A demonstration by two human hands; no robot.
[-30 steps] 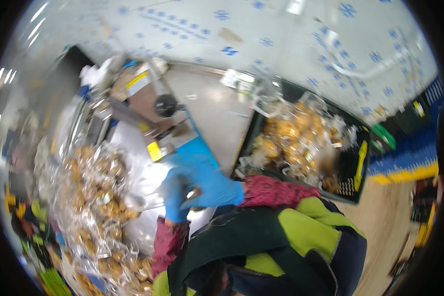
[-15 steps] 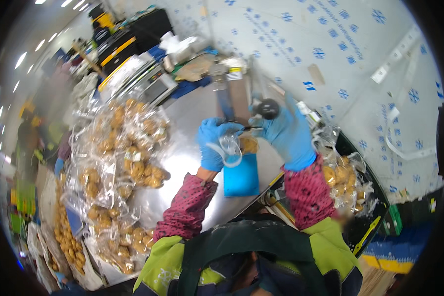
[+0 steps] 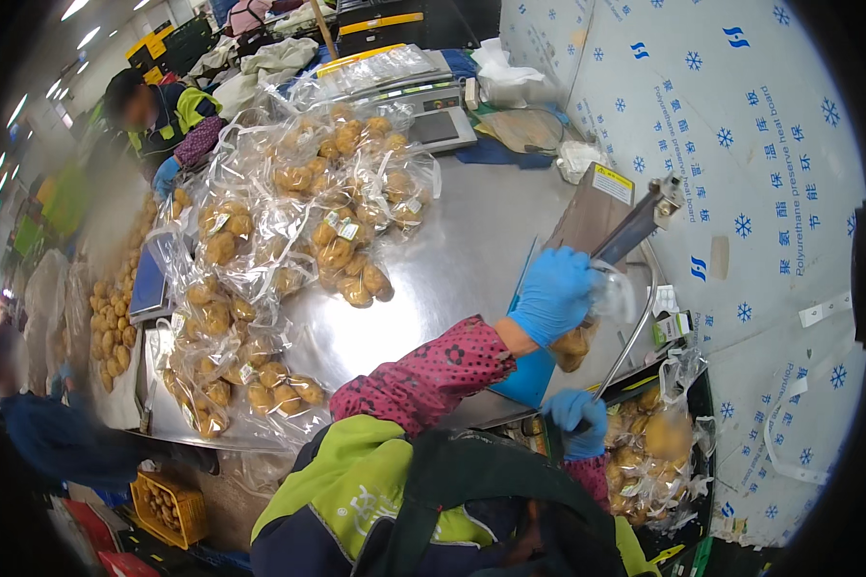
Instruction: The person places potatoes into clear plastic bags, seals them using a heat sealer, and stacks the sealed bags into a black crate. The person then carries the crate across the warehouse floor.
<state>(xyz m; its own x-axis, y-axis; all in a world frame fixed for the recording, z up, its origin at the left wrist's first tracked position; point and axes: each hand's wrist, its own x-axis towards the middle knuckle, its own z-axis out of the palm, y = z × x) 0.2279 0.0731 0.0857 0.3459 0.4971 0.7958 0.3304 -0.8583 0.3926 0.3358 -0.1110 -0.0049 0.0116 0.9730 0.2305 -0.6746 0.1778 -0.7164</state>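
My blue-gloved left hand (image 3: 550, 298) is closed on the top of a clear plastic bag (image 3: 610, 294) at the sealing machine (image 3: 579, 219). Potatoes (image 3: 573, 348) hang in that bag over a blue plate (image 3: 522, 377). Lower right, my blue-gloved right hand (image 3: 577, 423) grips the machine's curved metal lever (image 3: 645, 317); the fingers hide the lever's end. A dark green crate (image 3: 704, 500) of bagged potatoes (image 3: 645, 462) sits beside that hand.
Bagged potatoes (image 3: 351, 255) cover the left of the steel table (image 3: 462, 240). A weighing scale (image 3: 438, 130) stands behind. Co-workers (image 3: 164, 125) (image 3: 63, 423) stand at left by loose potatoes (image 3: 111, 337). A printed panel wall (image 3: 731, 173) rises right; a yellow crate (image 3: 168, 505) is lower left.
The view has turned left. My right hand has moved down from the upright position beside the machine, bringing the lever low. My left hand still holds the bag at the machine.
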